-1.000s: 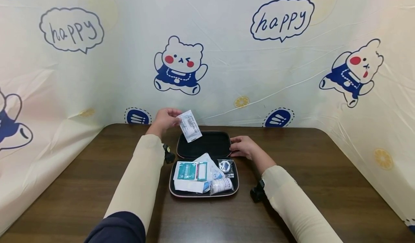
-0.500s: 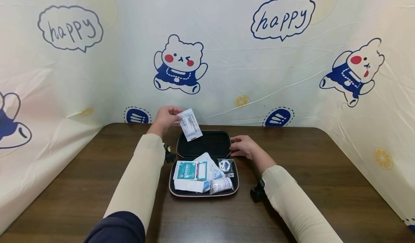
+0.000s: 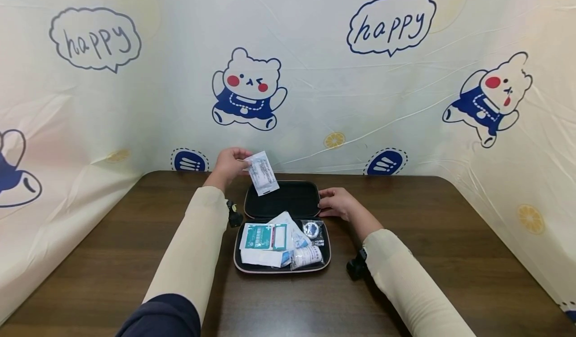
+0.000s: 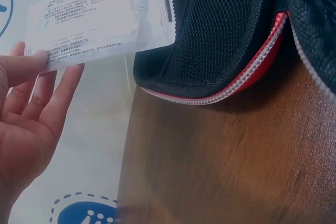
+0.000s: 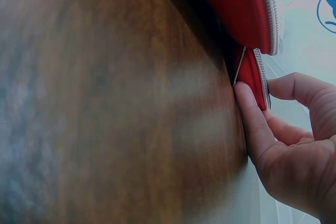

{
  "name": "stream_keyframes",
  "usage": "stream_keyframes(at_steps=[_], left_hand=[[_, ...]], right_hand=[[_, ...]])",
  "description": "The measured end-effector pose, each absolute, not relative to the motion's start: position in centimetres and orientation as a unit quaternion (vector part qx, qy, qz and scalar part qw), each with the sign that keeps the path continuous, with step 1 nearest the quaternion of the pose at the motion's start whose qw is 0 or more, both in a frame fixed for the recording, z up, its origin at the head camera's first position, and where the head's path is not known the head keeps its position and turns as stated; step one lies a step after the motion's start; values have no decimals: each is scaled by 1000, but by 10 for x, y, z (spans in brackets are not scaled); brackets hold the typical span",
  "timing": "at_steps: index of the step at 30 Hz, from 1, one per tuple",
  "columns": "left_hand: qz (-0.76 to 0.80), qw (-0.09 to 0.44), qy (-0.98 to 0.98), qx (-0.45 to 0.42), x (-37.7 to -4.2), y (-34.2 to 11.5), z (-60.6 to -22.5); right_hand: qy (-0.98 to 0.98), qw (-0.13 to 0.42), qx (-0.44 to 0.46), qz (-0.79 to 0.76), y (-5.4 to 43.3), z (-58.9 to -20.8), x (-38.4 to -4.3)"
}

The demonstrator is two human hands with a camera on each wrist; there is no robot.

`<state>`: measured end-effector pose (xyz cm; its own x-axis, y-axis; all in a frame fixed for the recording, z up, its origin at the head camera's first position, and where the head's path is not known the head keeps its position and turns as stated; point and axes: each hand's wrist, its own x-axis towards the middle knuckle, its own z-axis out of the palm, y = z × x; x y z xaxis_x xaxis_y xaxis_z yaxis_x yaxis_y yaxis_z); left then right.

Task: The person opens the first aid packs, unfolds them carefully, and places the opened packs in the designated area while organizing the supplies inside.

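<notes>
My left hand [image 3: 230,164] pinches a white printed packet [image 3: 262,173] by one end, above the opened lid of a zip case [image 3: 282,272]. In the left wrist view, the thumb lies on the face of the packet [image 4: 94,19], with fingers behind. At the right side of the lid [image 5: 256,77], my right hand [image 3: 338,203] grips the edge between thumb and fingers. The case is red outside and black inside, and its lid has a mesh lining [image 4: 220,30]. In its base lie a green-and-white packet [image 3: 258,237], other white packets, a wrapped white roll [image 3: 307,257] and a bagged round item [image 3: 311,229].
The case stands on a brown wooden table [image 3: 405,217]. Behind the table hangs a pale printed cloth [image 3: 315,97] with bears and lettering. Each wrist carries a small black camera, the left one [image 3: 234,214] close beside the case.
Both hands keep their holds on the packet and the lid. The whole head view has shifted very slightly; the things in the case lie as before.
</notes>
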<state>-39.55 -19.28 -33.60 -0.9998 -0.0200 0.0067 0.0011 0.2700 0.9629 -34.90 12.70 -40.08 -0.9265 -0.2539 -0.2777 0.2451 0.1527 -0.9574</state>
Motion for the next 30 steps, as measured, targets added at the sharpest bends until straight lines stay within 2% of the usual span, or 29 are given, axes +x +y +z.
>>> stream_keyframes(at_steps=[7,18,30], left_hand=[[-597,8,-802,1,-396,-193,-337],[-572,-25,-820,-14,-398,-192,-346],[-526,24,-850,-19,-397,-186,-344]], right_hand=[[741,191,4,-644,127,-400,-349],[740,192,4,-645,128,-401,-349],[738,192,2,-647,128,-400,-347]])
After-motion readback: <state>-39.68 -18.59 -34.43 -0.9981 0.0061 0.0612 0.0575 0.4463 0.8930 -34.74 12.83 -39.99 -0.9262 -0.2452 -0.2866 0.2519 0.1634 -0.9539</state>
